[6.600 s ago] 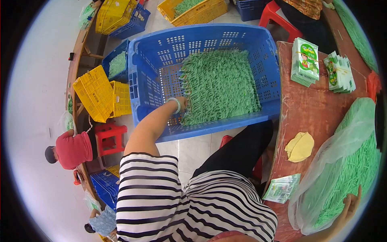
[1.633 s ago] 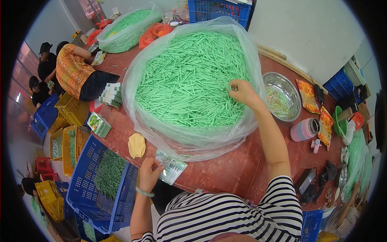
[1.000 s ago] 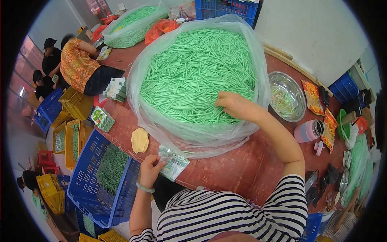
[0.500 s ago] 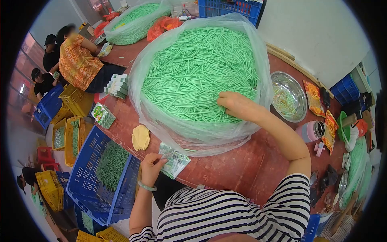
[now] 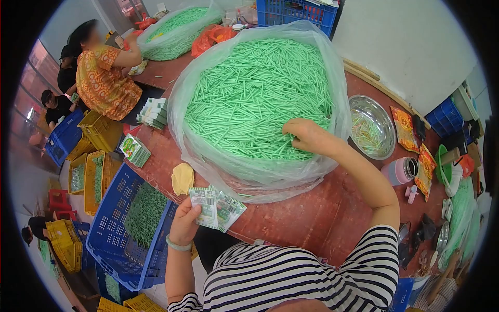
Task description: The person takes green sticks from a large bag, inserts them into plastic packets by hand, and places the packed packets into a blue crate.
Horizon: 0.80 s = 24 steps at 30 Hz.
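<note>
My left hand (image 5: 184, 222) is closed on small printed packets (image 5: 217, 209), white and green, fanned out over the table's front edge. At the right side of a large clear plastic bag (image 5: 249, 179), my right hand (image 5: 307, 136) reaches in with curled fingers among thin green striped sticks (image 5: 254, 99). Its fingertips are down at the sticks; how many it grips is hidden. A crumpled pale yellow cloth-like piece (image 5: 182, 178) lies just beyond my left hand.
Stacks of packets (image 5: 136, 150) stand on the red table (image 5: 291, 218) at left. A steel bowl (image 5: 372, 126) with loose sticks, a pink cup (image 5: 399, 170) and orange pouches (image 5: 405, 129) are at right. A blue crate (image 5: 132, 229) stands lower left. A co-worker (image 5: 104, 78) sits beyond.
My left hand has turned and lifted slightly, and the packets now show spread apart. My right hand has barely shifted, its fingers a little looser. The co-worker has straightened and raised an arm.
</note>
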### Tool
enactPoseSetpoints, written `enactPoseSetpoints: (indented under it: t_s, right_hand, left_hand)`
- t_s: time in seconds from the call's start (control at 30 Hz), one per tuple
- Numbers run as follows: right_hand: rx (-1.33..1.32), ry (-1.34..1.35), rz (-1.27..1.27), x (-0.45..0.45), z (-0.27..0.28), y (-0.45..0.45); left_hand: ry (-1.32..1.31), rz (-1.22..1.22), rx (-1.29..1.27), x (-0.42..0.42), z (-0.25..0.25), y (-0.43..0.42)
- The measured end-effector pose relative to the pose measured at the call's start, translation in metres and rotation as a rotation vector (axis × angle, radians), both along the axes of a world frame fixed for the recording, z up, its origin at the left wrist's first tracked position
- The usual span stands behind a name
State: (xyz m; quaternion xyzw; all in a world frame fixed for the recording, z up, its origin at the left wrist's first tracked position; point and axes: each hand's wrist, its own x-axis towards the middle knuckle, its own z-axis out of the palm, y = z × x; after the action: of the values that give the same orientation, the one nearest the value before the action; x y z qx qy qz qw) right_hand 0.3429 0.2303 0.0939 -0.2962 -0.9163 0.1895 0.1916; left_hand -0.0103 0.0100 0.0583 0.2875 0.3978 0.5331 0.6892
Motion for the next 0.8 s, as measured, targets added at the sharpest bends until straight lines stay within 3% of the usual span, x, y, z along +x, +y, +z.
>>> enactPoseSetpoints:
  t_s: [0.13,0.23,0.4,0.8]
  right_hand:
    - [-0.048,0.031,-0.005,0.006,-0.007,0.007]
    - [-0.145,0.056,-0.062,0.011,-0.002,0.008]
    - [-0.27,0.169,-0.298,0.022,-0.009,0.014]
    - [-0.603,0.558,-0.473,0.03,0.012,0.005]
  left_hand:
    - [-0.206,-0.058,-0.12,0.01,-0.011,0.003]
    - [-0.21,-0.057,-0.126,0.026,-0.016,0.008]
    - [-0.085,-0.082,-0.073,0.054,-0.01,0.024]
    - [0.319,-0.043,0.206,0.103,0.046,0.072]
